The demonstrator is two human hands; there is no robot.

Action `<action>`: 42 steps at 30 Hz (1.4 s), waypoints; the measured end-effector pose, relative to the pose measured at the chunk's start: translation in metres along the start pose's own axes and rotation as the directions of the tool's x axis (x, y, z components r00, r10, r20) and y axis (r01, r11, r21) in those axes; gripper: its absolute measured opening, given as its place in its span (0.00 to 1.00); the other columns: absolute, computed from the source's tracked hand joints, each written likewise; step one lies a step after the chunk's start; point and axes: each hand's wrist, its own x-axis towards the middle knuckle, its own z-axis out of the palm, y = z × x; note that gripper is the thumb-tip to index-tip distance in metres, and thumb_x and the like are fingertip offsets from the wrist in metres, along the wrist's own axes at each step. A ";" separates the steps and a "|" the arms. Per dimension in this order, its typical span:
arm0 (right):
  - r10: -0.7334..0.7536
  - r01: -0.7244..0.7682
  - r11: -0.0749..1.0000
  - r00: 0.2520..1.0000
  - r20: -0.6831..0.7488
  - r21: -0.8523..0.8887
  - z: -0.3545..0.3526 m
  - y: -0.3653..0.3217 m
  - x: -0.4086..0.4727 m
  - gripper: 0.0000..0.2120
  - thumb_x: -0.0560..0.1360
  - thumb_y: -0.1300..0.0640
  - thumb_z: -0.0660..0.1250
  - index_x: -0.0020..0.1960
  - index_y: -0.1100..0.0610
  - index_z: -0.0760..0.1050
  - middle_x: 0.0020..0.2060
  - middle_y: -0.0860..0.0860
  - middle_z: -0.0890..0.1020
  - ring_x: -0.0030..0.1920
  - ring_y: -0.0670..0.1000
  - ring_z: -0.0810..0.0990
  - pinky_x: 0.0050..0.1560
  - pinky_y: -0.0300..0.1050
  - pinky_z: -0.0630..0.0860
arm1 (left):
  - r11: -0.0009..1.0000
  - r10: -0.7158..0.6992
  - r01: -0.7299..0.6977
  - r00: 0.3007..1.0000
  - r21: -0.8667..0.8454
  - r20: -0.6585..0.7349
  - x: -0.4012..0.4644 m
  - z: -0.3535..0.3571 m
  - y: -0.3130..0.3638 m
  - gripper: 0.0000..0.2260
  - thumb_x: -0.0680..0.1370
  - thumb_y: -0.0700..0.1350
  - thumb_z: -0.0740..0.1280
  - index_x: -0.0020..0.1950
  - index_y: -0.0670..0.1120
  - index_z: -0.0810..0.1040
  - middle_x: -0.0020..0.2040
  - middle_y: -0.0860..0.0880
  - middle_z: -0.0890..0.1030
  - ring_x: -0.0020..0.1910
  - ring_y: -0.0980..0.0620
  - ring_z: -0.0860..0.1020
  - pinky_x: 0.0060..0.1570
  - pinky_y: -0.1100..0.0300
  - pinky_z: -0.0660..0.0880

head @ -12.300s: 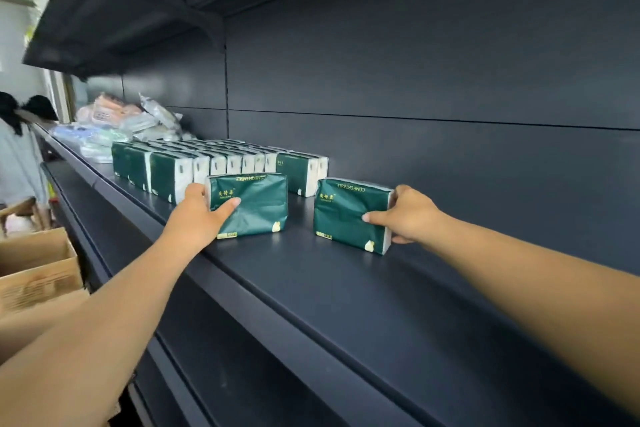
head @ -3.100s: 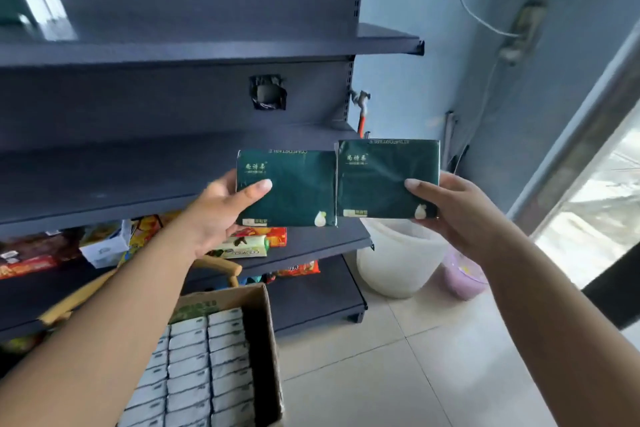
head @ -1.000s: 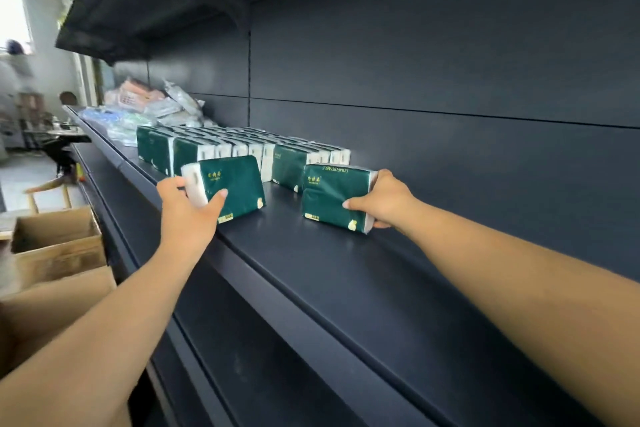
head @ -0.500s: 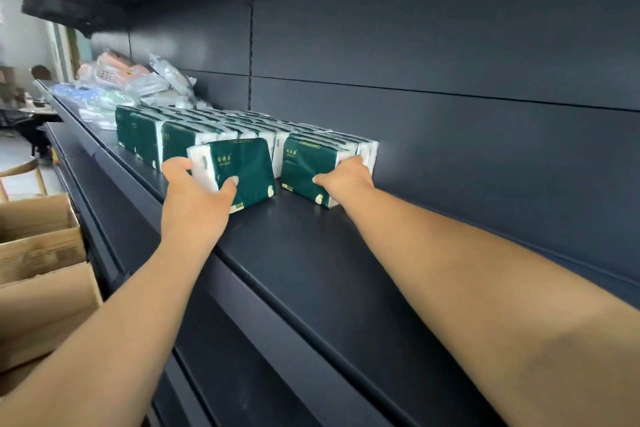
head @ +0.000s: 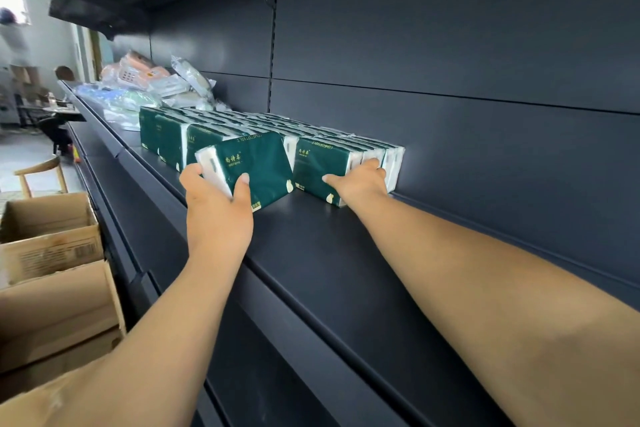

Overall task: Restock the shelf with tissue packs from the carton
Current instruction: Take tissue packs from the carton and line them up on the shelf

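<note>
Both bare forearms reach forward and up over the shelf's front edge. The left hand [head: 216,199] is curled, thumb and fingers [head: 242,184] pinching. The right hand [head: 360,180] lies flatter, nearer the shelf's back edge, fingers extended and pressing.

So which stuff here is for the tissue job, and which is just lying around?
For the job:
- green tissue pack, tilted, in the left hand
- tissue pack the right hand is on
- rows of tissue packs already stocked
- shelf
- cardboard cartons

Just lying about:
- clear-wrapped goods farther along the shelf
- wooden chair
</note>
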 end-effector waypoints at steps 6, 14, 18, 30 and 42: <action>-0.185 0.281 0.916 0.929 -0.322 0.285 -0.040 -0.006 -0.013 0.30 0.75 0.43 0.65 0.70 0.57 0.63 0.67 0.52 0.64 0.63 0.51 0.69 0.58 0.42 0.66 | 0.996 0.070 -0.067 0.997 -0.057 0.045 0.000 -0.004 -0.005 0.20 0.81 0.49 0.56 0.71 0.45 0.60 0.65 0.46 0.72 0.62 0.44 0.70 0.53 0.56 0.64; -0.373 0.158 0.834 0.868 0.329 0.528 -0.030 -0.019 -0.049 0.08 0.73 0.50 0.69 0.47 0.53 0.77 0.42 0.49 0.81 0.40 0.47 0.80 0.42 0.38 0.77 | 0.982 0.190 -0.174 0.924 -0.080 0.333 -0.004 -0.011 -0.013 0.19 0.79 0.59 0.54 0.68 0.57 0.68 0.60 0.57 0.75 0.64 0.51 0.71 0.61 0.54 0.66; -0.386 0.120 0.864 0.781 0.491 0.488 -0.053 -0.003 -0.058 0.06 0.76 0.61 0.64 0.45 0.50 0.75 0.41 0.47 0.80 0.41 0.46 0.78 0.47 0.41 0.76 | 0.972 0.226 -0.232 0.888 -0.034 0.400 -0.008 -0.016 -0.012 0.20 0.77 0.62 0.55 0.68 0.60 0.68 0.58 0.57 0.77 0.61 0.51 0.73 0.57 0.55 0.67; -0.378 0.363 0.825 0.924 0.056 -0.433 -0.059 -0.002 -0.058 0.25 0.75 0.44 0.64 0.68 0.56 0.67 0.59 0.52 0.78 0.62 0.55 0.74 0.52 0.42 0.70 | 0.513 0.786 -0.858 0.458 -0.023 0.415 0.010 -0.033 -0.063 0.31 0.81 0.57 0.45 0.52 0.40 0.82 0.51 0.43 0.83 0.54 0.52 0.73 0.54 0.57 0.68; -0.451 0.357 0.723 0.893 -0.012 -0.591 -0.002 -0.041 -0.034 0.19 0.78 0.51 0.63 0.60 0.62 0.64 0.58 0.60 0.71 0.56 0.61 0.75 0.43 0.44 0.65 | 0.495 0.846 -0.864 0.456 -0.091 0.275 0.010 -0.026 -0.075 0.30 0.81 0.58 0.47 0.50 0.39 0.82 0.50 0.44 0.83 0.54 0.52 0.73 0.53 0.59 0.64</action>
